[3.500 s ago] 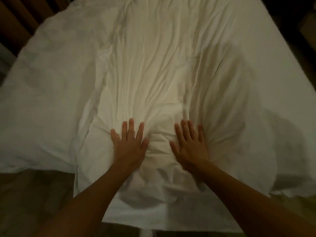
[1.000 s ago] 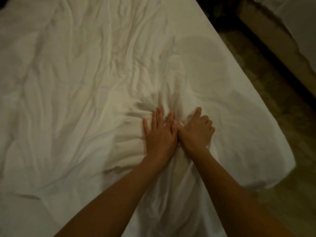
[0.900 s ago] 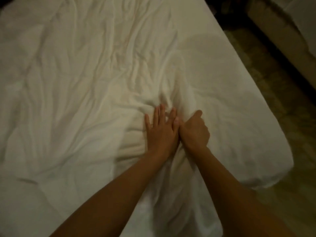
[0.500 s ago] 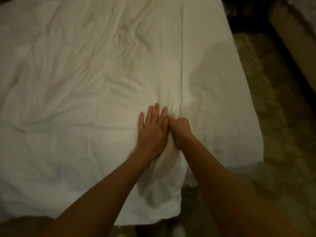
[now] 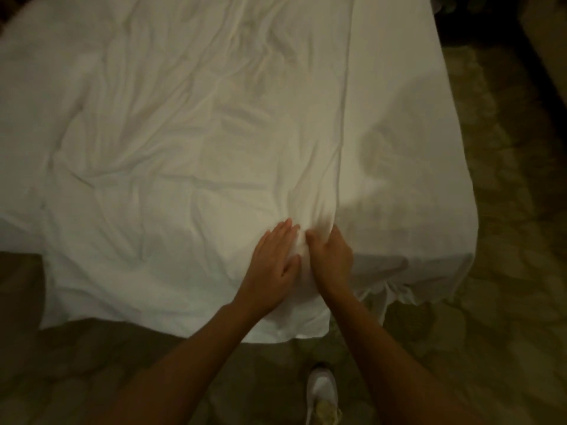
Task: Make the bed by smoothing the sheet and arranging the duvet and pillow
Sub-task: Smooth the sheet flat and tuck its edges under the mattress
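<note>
One white duvet (image 5: 184, 179) fills most of the frame, spread over the bed (image 5: 441, 265) and creased all over, with the deepest wrinkles through the upper middle and centre. Its near edge hangs off the foot of the bed along the lower part of the frame, ending in a corner at lower centre. Its right edge runs as a straight line from the top of the frame, right of centre, down to the hands. Right of that line lies the sheet (image 5: 399, 133), far smoother, covering the rest of the bed out to its rounded corner at the right; below that corner the sheet's hem hangs in small gathers.

At the duvet's right edge, just below centre, the right hand (image 5: 333, 260) has its fingers curled, its grip closed round a raised fold of the duvet that pulls up in taut creases above the knuckles. Just beside it on the left, the left hand (image 5: 273, 265) lies flat on the duvet, palm down, its grip spread, fingers straight and close together, pointing to the upper right. A small bunch of cloth shows between the two hands. Both bare forearms reach in from the bottom of the frame.

Patterned carpet (image 5: 506, 302) shows dimly along the bottom and down the right side. At bottom centre, between the forearms, a white shoe (image 5: 322, 391) stands on it.
</note>
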Motion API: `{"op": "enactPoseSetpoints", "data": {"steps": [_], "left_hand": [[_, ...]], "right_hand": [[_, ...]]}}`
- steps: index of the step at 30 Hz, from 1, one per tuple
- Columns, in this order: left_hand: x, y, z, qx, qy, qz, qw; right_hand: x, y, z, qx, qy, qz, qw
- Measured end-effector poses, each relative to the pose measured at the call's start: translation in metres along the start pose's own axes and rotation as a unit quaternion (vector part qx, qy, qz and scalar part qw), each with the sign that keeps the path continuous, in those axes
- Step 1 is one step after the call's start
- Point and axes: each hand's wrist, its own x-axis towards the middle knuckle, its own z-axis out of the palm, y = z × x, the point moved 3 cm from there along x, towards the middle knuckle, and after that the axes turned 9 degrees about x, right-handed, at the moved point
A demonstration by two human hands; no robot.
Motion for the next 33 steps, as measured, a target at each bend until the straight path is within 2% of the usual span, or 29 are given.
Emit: {"op": "enactPoseSetpoints", "data": {"steps": [3, 7, 9, 12, 14, 16, 18, 20, 23, 29, 33], "left_hand": [[-0.028, 0.010, 0.001, 0.050, 0.033, -0.021, 0.998], [-0.061, 0.027, 0.018, 0.142, -0.043, -0.121, 0.981], [-0.069, 0.027, 0.027, 0.148, -0.057, -0.181, 0.971], [-0.065, 0.026, 0.035, 0.111, -0.082, -0.244, 0.960], [-0.062, 0.030, 0.036, 0.110, -0.066, -0.226, 0.966], [-0.062, 0.030, 0.033, 0.108, -0.067, -0.190, 0.973], [-0.065, 0.025, 0.030, 0.116, -0.094, -0.163, 0.975], [-0.070, 0.023, 0.027, 0.123, -0.060, -0.136, 0.981], [-0.082, 0.018, 0.033, 0.120, -0.012, -0.114, 0.986], [-0.099, 0.012, 0.058, 0.164, -0.078, -0.076, 0.980], [-0.101, 0.002, 0.066, 0.165, -0.139, -0.059, 0.975]], "right_hand": [[-0.004, -0.001, -0.003, 0.196, 0.005, 0.053, 0.979], [-0.007, -0.002, -0.012, 0.316, -0.054, 0.127, 0.939], [-0.006, 0.004, -0.010, 0.302, -0.062, 0.151, 0.939], [-0.016, 0.022, -0.002, 0.176, -0.109, 0.195, 0.959], [-0.027, 0.038, 0.001, 0.115, -0.166, 0.227, 0.953], [-0.033, 0.050, 0.001, 0.093, -0.176, 0.234, 0.952], [-0.035, 0.058, 0.001, 0.103, -0.146, 0.208, 0.962], [-0.044, 0.058, 0.001, 0.121, -0.107, 0.172, 0.972], [-0.057, 0.059, 0.003, 0.171, -0.076, 0.186, 0.965], [-0.055, 0.072, 0.002, 0.205, -0.065, 0.264, 0.940], [-0.054, 0.077, 0.003, 0.178, -0.073, 0.285, 0.939]]}}
